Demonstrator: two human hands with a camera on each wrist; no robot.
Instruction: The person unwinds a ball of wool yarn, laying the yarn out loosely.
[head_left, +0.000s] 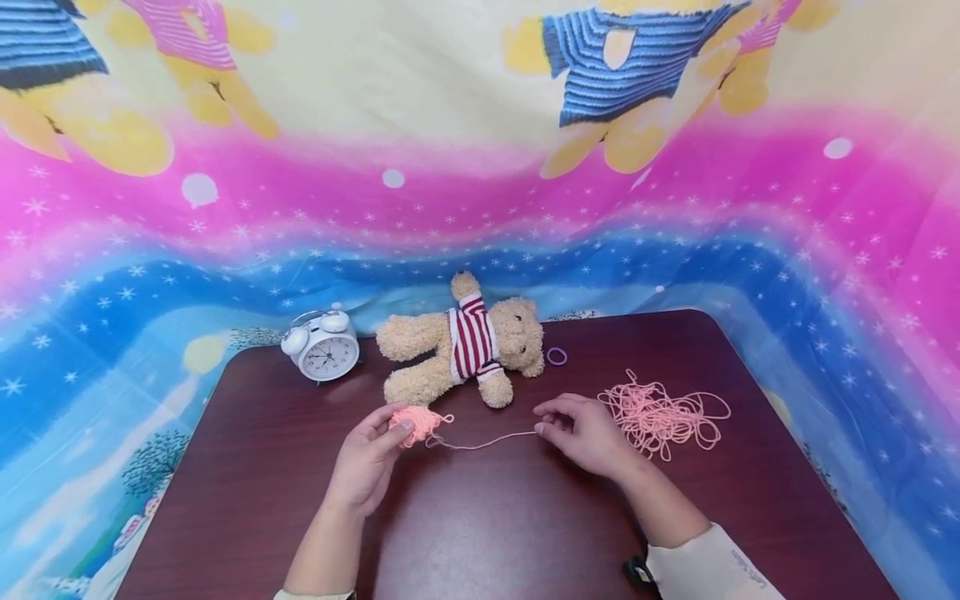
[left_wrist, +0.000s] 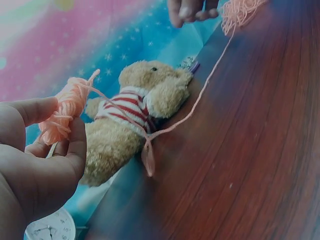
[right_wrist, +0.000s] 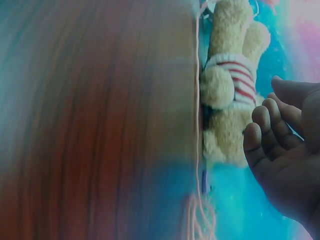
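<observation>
A small wound bundle of salmon-pink yarn (head_left: 414,425) is pinched between the thumb and fingers of my left hand (head_left: 369,458). From it a single strand (left_wrist: 204,92) hangs with a small loop and runs across to the loose yarn pile (head_left: 660,417) on the right. My right hand (head_left: 588,435) hovers near that pile, fingers loosely bent. In the right wrist view the right hand (right_wrist: 285,145) holds nothing, and the strand passes apart from it. Behind both hands a teddy bear (head_left: 472,342) in a red-and-white striped shirt lies on its back.
A white twin-bell alarm clock (head_left: 326,350) stands at the back left of the dark wooden table (head_left: 465,517). Beside the bear's head lies a purple ring (head_left: 557,357). A printed cloth (head_left: 465,208) hangs around the table. Near the right sleeve sits a small black object (head_left: 639,572).
</observation>
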